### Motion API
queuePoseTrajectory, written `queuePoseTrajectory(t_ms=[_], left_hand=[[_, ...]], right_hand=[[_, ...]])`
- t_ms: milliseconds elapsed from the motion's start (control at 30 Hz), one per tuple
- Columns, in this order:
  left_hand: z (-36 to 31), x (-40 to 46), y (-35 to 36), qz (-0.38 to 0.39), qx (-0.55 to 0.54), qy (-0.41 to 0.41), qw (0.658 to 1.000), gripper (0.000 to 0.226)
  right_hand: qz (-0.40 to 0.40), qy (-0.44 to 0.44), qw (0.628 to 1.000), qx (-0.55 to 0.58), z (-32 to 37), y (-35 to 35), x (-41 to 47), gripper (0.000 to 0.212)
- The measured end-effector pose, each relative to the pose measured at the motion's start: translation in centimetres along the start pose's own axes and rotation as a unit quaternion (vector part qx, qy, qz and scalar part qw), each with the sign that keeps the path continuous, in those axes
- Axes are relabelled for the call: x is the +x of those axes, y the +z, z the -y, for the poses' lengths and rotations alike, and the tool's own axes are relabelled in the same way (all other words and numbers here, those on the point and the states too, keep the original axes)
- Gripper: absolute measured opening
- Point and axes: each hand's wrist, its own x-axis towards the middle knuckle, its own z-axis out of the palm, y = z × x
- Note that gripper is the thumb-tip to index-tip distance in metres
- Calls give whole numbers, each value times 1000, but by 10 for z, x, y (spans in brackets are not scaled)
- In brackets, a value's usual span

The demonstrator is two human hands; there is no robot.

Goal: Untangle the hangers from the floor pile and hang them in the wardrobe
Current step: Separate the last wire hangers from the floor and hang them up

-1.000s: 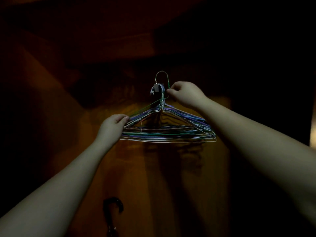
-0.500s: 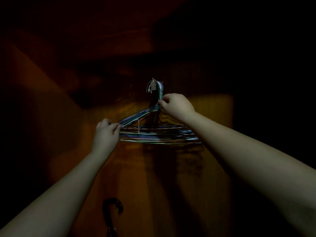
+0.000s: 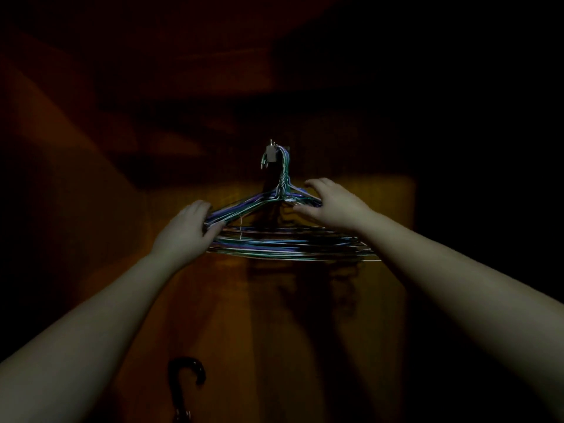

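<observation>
A bundle of thin coloured wire hangers (image 3: 283,239) hangs from a small metal hook (image 3: 270,155) on the dim wooden wardrobe back (image 3: 351,315). The left hand (image 3: 187,232) curls round their left shoulder wires; the right hand (image 3: 331,206) rests with fingers spread on the right shoulder.

I see the hangers (image 3: 283,239) bunched on a hook (image 3: 270,155) at wardrobe back panel (image 3: 351,300), top centre. My left hand (image 3: 186,230) at the bunch's left end, right hand (image 3: 332,206) on its right shoulder. Umbrella handle (image 3: 186,374) below, bottom-left.
</observation>
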Motion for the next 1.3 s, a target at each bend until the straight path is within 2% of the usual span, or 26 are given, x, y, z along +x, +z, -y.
queuePoseTrajectory(t_ms=[67,133,233,300,367,533,800,933,1033,1133,1200,1300], left_hand=[[2,8,0,30,8,6,999,70],[5,16,1,62,29,2,998,79],[1,22,3,110,18,-19,994,67],[-3,21,4,128,28,-29,991,55],[-6,20,5,130,43,-31,990,52],[-8,17,3,123,15,-46,991,52],[-15,9,-8,109,-19,-75,991,66],[-18,-1,-17,100,-53,-112,987,85],[-18,-16,-27,82,-25,-115,990,86],[-18,-40,-37,30,-1,-94,995,72],[-24,-63,-43,12,-34,-86,996,57],[-41,-107,-51,61,-93,-81,990,53]], right_hand=[[55,18,998,-6,-8,0,-3,89],[102,53,993,-2,-13,-1,-4,94],[137,86,987,-16,-16,2,-3,85],[137,83,986,-43,-15,5,-3,73],[123,82,988,-54,-15,7,-4,62],[106,87,989,-54,-14,8,-4,55],[112,101,988,-27,-12,0,-8,66],[107,133,985,-35,-9,-9,-18,87],[94,160,981,-55,-5,-20,-33,96],[46,161,981,-101,7,-31,-58,85],[16,153,982,-109,20,-39,-82,70],[53,137,987,-67,44,-42,-127,54]])
